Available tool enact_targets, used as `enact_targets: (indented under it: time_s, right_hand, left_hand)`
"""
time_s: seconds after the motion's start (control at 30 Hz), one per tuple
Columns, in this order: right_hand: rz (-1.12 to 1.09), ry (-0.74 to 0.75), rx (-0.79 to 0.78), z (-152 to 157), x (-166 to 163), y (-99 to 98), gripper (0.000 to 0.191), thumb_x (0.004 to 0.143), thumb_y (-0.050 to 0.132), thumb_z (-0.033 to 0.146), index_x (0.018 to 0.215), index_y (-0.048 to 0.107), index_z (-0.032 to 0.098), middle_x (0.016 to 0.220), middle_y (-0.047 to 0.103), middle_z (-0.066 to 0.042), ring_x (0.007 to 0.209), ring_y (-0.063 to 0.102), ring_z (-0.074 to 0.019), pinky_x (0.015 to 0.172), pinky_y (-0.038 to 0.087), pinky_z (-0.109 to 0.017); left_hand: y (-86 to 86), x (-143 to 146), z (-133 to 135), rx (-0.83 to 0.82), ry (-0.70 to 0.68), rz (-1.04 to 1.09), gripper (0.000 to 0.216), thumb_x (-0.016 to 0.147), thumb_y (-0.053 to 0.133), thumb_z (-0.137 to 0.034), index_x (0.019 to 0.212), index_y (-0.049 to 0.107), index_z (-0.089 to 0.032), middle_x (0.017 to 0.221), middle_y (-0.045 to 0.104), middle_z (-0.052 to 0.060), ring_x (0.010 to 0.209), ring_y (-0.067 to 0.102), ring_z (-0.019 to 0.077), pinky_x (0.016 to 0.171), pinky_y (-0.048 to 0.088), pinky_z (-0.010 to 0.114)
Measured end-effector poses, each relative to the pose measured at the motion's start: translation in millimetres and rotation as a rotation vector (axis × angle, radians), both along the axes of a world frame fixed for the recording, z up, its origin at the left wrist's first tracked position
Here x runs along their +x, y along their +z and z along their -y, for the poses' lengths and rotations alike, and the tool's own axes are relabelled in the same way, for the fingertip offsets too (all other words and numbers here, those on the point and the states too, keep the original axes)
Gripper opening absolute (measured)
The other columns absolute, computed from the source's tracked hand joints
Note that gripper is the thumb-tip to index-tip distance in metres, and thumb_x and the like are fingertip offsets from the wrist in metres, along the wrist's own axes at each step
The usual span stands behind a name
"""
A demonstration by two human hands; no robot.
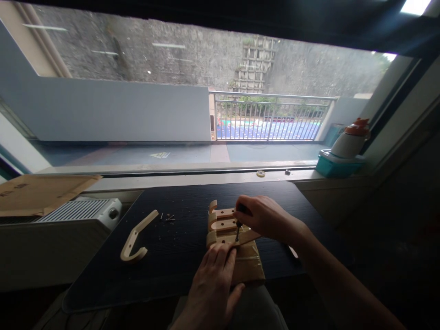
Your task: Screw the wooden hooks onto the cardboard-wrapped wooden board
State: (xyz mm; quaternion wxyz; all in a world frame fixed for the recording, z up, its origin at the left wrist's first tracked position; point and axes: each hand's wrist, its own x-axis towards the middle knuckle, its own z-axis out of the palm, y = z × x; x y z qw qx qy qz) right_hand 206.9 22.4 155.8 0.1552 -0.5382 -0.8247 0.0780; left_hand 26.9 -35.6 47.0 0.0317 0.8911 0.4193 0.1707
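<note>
My right hand (264,215) is closed round the dark handle of a screwdriver (238,231), whose shaft points down at a pale wooden hook (247,236). My left hand (216,270) presses its fingertips on the near edge of this hook, with the thumb lower down against a tape-wrapped block (249,266) beneath. More wooden hooks (223,224) with dark screw holes lie side by side just beyond, their curved ends to the left. Off to the left rests a separate wooden hook (134,238), beside several small screws (169,217). The screwdriver's tip contact is too small to make out.
Everything lies on a dark table (172,266) by a window. A radiator (85,211) with a cardboard piece (44,192) on it stands left. On the sill are a tape roll (261,174), a teal box (338,164) and a white jug (349,142). A thin pale piece (293,251) lies right.
</note>
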Motion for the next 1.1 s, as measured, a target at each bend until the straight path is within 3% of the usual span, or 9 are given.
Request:
enact_targets:
  time_s: [0.27, 0.63, 0.9, 1.1]
  right_hand:
    - [0.062, 0.154, -0.041, 3, 2, 17.5, 0.020, 0.086, 0.047, 0.031, 0.089, 0.064, 0.022, 0.074, 0.065, 0.000, 0.063, 0.052, -0.0118, 0.055, 0.028, -0.024]
    - [0.045, 0.039, -0.048, 1, -1, 11.7, 0.024, 0.088, 0.043, 0.032, 0.086, 0.064, 0.019, 0.070, 0.064, -0.002, 0.060, 0.052, -0.0122, 0.055, 0.029, -0.024]
    - [0.138, 0.135, -0.058, 3, 0, 21.3, 0.022, 0.086, 0.047, 0.035, 0.093, 0.065, 0.025, 0.073, 0.066, -0.001, 0.060, 0.054, -0.0136, 0.053, 0.027, -0.026]
    - [0.148, 0.131, -0.087, 4, -2, 21.3, 0.023, 0.088, 0.044, 0.034, 0.087, 0.064, 0.021, 0.074, 0.066, -0.002, 0.064, 0.055, -0.0139, 0.054, 0.028, -0.025]
  left_hand:
    - [-1.8, -1, 0, 0.031, 0.000, 0.011, 0.054, 0.073, 0.062, -0.026, 0.124, 0.050, -0.014, 0.127, 0.052, 0.012, 0.119, 0.046, 0.0293, 0.099, 0.043, 0.046]
    - [-3.5, -1, 0, 0.033, -0.006, 0.015, 0.054, 0.073, 0.062, -0.025, 0.124, 0.050, -0.014, 0.127, 0.051, 0.012, 0.120, 0.045, 0.0295, 0.099, 0.043, 0.046]
    - [-1.8, -1, 1, 0.033, -0.004, 0.002, 0.054, 0.073, 0.061, -0.025, 0.124, 0.049, -0.013, 0.127, 0.052, 0.013, 0.119, 0.046, 0.0292, 0.099, 0.043, 0.046]
    - [-6.3, -2, 0, 0.064, -0.002, 0.022, 0.056, 0.072, 0.062, -0.024, 0.125, 0.048, -0.015, 0.127, 0.052, 0.011, 0.119, 0.046, 0.0300, 0.098, 0.044, 0.047]
